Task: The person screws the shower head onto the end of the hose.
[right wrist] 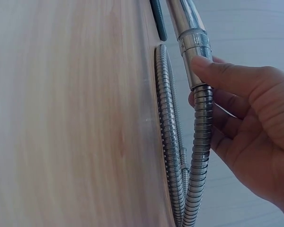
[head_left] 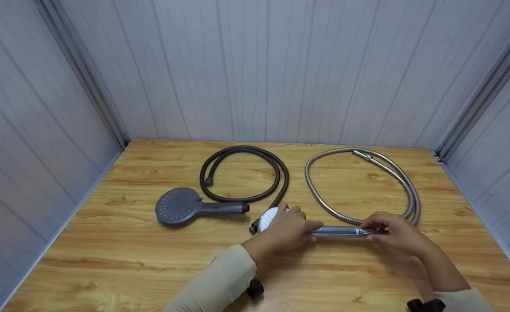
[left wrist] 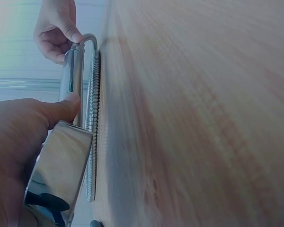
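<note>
My left hand (head_left: 287, 229) grips a chrome hand shower (head_left: 335, 231) near its head, whose white spray face shows just left of the fingers. In the left wrist view, the thumb lies along the chrome handle (left wrist: 72, 71) and the shiny back of the head faces the camera. My right hand (head_left: 398, 234) pinches the metal end fitting (right wrist: 195, 73) of a silver shower hose (head_left: 313, 186) between thumb and fingers. That fitting meets the end of the handle in line, and the ribbed hose hangs from it, looping back over the table.
A dark grey hand shower (head_left: 178, 206) lies at the left, its handle pointing right. Behind it a black hose (head_left: 202, 173) is coiled on the wooden table (head_left: 120, 260); its other end lies by the chrome shower's head. Panelled walls (head_left: 255, 69) enclose the back and sides.
</note>
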The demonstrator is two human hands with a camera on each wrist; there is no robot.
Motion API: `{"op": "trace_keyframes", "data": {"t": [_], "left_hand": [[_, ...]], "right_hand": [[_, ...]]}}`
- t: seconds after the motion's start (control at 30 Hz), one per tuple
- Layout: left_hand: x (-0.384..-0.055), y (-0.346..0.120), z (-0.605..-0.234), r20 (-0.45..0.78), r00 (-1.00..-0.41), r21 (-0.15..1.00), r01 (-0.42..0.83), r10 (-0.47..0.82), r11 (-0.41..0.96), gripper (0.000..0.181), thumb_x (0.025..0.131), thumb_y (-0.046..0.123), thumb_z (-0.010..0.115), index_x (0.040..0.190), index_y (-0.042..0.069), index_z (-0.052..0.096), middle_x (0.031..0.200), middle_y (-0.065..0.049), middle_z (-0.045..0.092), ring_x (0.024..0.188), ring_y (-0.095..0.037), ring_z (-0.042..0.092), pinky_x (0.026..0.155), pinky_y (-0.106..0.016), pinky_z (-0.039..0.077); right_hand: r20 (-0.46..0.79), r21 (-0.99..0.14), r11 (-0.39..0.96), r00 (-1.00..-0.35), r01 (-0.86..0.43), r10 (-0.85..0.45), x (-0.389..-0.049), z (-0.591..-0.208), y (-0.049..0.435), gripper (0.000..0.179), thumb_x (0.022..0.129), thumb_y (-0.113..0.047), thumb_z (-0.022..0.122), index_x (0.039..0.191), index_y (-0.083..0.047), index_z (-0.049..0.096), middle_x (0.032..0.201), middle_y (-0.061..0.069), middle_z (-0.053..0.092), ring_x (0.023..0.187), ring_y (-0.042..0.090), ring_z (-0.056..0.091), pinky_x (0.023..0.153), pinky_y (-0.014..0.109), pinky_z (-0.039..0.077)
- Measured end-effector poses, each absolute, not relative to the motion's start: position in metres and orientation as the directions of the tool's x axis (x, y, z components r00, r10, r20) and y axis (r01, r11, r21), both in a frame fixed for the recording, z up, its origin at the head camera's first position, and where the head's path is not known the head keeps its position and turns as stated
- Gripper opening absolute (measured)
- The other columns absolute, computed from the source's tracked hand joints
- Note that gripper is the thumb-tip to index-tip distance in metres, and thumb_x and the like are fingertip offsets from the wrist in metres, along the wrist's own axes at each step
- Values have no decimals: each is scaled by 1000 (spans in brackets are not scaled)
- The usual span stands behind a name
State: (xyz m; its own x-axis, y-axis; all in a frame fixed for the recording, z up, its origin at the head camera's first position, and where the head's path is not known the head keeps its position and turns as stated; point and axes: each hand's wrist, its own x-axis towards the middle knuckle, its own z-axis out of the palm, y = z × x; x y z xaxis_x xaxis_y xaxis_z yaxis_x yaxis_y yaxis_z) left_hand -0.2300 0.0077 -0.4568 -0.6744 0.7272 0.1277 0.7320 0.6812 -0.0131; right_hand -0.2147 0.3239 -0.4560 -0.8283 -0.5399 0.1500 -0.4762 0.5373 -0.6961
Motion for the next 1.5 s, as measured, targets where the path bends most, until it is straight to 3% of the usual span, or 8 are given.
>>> {"op": "trace_keyframes", "data": {"t": [0.6,0.93,1.2,1.5], "left_hand": [[-230,9,-454,110,-682,9,728,723,685,43,94,48,59,136,40,57,103,3,68,101,-19,55,98,-52,34],[-231,8,-454,116,-681,-2,728,723,685,43,93,48,59,135,39,58,102,4,68,99,-17,54,97,-52,35],[-231,8,-454,103,-683,4,727,723,686,43,93,48,59,136,39,58,101,4,68,97,-16,53,94,-48,34],[-229,9,-454,101,-689,-3,721,717,693,43,93,49,58,135,41,57,101,4,68,98,-16,53,93,-46,33]], "right_hand": [[108,-696,580,-860,-424,-499,-213,-454,325,26,85,-9,74,111,-8,69,107,7,68,94,16,63,77,24,53],[136,-682,547,-819,-486,-558,-215,-454,325,24,91,-13,69,113,-7,70,102,5,69,83,8,59,65,25,50],[112,-669,570,-823,-477,-557,-213,-454,326,26,93,-15,67,117,-6,69,103,3,68,83,8,58,66,25,49],[124,-654,610,-858,-448,-498,-212,-456,323,37,80,-14,80,113,-4,67,106,6,67,92,15,62,77,27,52]]}}
